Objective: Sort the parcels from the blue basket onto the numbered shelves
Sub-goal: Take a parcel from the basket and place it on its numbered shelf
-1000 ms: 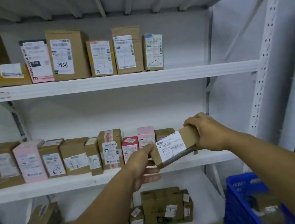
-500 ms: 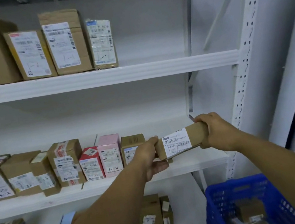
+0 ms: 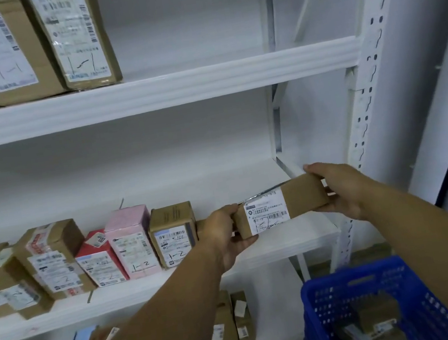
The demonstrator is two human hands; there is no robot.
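We saw a long brown cardboard parcel (image 3: 282, 207) gripped at both ends. The left hand (image 3: 222, 235) was curled round its near end and the right hand (image 3: 338, 189) wrapped round its far end, so it hung between them just above the white metal middle shelf (image 3: 288, 245). The parcel's white shipping label (image 3: 268, 211) faced us with a barcode, rows of small print too fine for us to read, and a black pen scrawl we could not make out for certain. Just left of the left hand stood a small brown cardboard box (image 3: 174, 234) whose label bore a handwritten "1-2". Beyond it came a pale pink box (image 3: 132, 241), also marked "1-2", then a red box (image 3: 99, 262) and a brown box bound with printed tape (image 3: 53, 257), whose pen marks we could only partly read. Well above the left hand, tall brown cartons with white barcode labels (image 3: 76, 37) stood on the white upper shelf (image 3: 173, 89), their print too blurred for us to trust. Below the right hand sat a blue plastic basket with perforated walls (image 3: 342, 298), holding a few brown parcels with white labels (image 3: 375, 319). Below the left hand, on the lowest shelf, two thin brown cardboard parcels (image 3: 233, 319) stood upright side by side, each with small white stickers.
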